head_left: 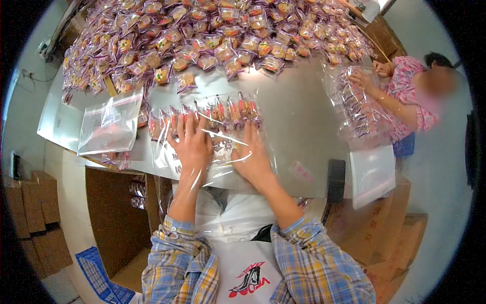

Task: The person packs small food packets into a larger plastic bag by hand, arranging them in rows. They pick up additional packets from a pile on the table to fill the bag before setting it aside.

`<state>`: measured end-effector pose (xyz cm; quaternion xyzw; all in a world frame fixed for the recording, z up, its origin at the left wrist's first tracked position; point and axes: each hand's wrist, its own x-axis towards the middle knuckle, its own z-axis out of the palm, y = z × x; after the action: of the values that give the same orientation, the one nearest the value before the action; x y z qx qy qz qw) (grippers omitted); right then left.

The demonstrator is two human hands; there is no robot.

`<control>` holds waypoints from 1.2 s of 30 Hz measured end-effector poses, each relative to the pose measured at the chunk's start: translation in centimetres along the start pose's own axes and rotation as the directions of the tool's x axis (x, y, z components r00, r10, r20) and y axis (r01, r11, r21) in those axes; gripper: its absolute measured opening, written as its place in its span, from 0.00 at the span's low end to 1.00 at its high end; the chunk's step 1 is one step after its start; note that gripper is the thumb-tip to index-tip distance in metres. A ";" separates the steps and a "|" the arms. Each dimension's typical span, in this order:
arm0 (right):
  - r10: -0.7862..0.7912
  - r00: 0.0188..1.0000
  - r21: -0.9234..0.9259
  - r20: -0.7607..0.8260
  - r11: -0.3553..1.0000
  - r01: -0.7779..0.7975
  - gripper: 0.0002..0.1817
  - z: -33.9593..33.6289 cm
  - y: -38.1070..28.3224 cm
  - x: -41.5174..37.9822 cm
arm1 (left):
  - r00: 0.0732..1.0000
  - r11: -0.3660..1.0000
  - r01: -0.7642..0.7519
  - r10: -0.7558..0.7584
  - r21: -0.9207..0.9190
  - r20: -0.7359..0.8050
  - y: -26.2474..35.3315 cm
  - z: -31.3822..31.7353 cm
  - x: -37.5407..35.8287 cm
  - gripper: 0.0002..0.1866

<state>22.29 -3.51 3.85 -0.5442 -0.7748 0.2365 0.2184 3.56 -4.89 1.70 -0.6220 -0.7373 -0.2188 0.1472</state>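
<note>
A clear plastic bag [174,154] with printed characters lies on the metal table in front of me. Inside it, a row of small wrapped cakes [223,111] stands on edge along the far end. My left hand [191,147] has its fingers stretched and spread, their tips against the left and middle packs. My right hand [253,157] reaches with extended fingers to the right part of the row, thumb apart. Shiny plastic crosses both hands and the left wrist, so they appear to be inside the bag. Neither hand is wrapped around anything.
A large heap of wrapped cakes [202,35] covers the far table [298,116]. Flat clear bags [109,124] lie left; more bags [372,175] hang at the right edge. A co-worker [405,96] handles a filled bag [357,106]. An open carton [116,218] stands below left.
</note>
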 end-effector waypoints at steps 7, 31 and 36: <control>-0.065 0.994 -0.044 -0.090 0.997 0.061 0.47 2.0 1.0 0.0 | 0.977 0.925 -0.208 0.215 -0.319 -0.014 5.0 -1.9 0.9 0.28; -0.311 0.945 -0.452 0.105 0.832 0.323 0.24 2.9 0.5 -5.7 | 0.939 0.927 -0.323 0.288 -0.190 -0.191 10.6 5.6 3.1 0.22; -0.026 0.939 -0.172 0.342 0.981 0.090 0.33 -1.2 0.2 -2.4 | 0.956 0.923 -0.294 0.287 -0.248 -0.065 9.6 3.0 4.7 0.28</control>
<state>23.90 -5.61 4.49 -0.4902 -0.8351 0.2468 0.0376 12.28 1.90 2.82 -0.7350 -0.6006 -0.2961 0.1068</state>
